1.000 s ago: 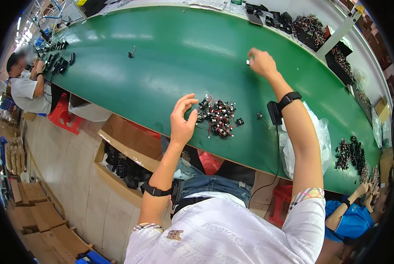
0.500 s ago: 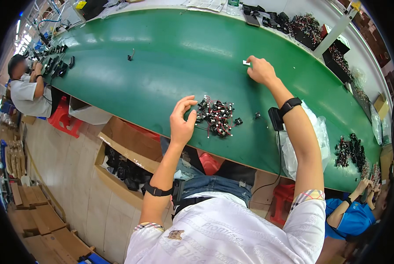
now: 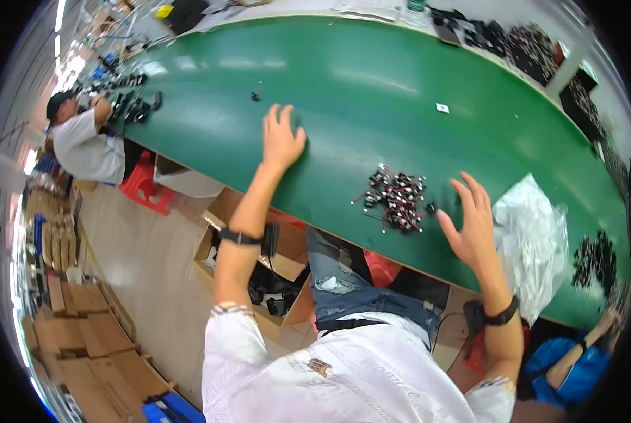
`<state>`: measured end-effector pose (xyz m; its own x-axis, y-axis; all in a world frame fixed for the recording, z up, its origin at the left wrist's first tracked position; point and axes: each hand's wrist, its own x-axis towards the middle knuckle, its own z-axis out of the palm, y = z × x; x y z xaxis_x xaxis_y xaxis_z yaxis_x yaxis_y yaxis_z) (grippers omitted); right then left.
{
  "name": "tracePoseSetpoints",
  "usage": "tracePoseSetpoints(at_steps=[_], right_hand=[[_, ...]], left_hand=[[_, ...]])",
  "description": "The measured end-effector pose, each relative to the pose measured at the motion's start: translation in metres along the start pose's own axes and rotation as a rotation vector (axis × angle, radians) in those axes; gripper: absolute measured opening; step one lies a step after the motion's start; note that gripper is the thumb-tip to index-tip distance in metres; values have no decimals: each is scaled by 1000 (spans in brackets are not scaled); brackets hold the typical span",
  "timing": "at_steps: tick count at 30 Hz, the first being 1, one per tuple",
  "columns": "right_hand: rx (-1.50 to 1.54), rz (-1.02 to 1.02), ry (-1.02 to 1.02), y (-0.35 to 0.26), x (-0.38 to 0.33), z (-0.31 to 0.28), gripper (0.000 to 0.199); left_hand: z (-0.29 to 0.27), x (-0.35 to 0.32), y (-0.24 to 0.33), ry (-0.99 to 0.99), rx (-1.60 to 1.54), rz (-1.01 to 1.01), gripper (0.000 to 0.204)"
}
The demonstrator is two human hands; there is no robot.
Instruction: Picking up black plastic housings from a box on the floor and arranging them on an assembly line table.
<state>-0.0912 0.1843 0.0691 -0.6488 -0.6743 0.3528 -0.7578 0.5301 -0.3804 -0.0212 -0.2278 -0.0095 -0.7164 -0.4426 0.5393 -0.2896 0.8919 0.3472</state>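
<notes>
My left hand (image 3: 282,139) hovers over the green table with its fingers apart and nothing in it. Just beyond its fingertips lies a single small black part with a wire (image 3: 255,96). My right hand (image 3: 470,224) is also open and empty, fingers spread, at the right side of a pile of small black parts with red and black wires and white connectors (image 3: 395,197). One loose black part (image 3: 431,208) lies between that pile and my right thumb. A small white piece (image 3: 442,108) rests farther back on the table.
A crumpled clear plastic bag (image 3: 531,247) lies right of my right hand. Dark parts (image 3: 595,259) are heaped at the far right, near a person in blue (image 3: 569,366). Another person (image 3: 90,144) sits at the left end. An open carton (image 3: 294,296) stands below the table edge.
My right hand has left the white piece and come back toward me beside the pile. My left hand has moved away from the pile, left and farther out. The view has shifted.
</notes>
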Motion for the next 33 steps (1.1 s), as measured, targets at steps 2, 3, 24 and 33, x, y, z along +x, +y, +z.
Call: tracePoseSetpoints(at_steps=[2,3,24,33], right_hand=[[-2,2,10,14,-18,21,52],[-14,30,20,18,-23,29,52],[233,-296,-145,-41,21,82,87],[216,-297,-214,-37,48,114,65]], left_hand=[[7,29,-53,-60,217,-270,69],[7,39,-70,-50,219,-280,69],[4,-110,166,-260,-465,-51,63],[-27,-145,138,102,-719,-154,46]])
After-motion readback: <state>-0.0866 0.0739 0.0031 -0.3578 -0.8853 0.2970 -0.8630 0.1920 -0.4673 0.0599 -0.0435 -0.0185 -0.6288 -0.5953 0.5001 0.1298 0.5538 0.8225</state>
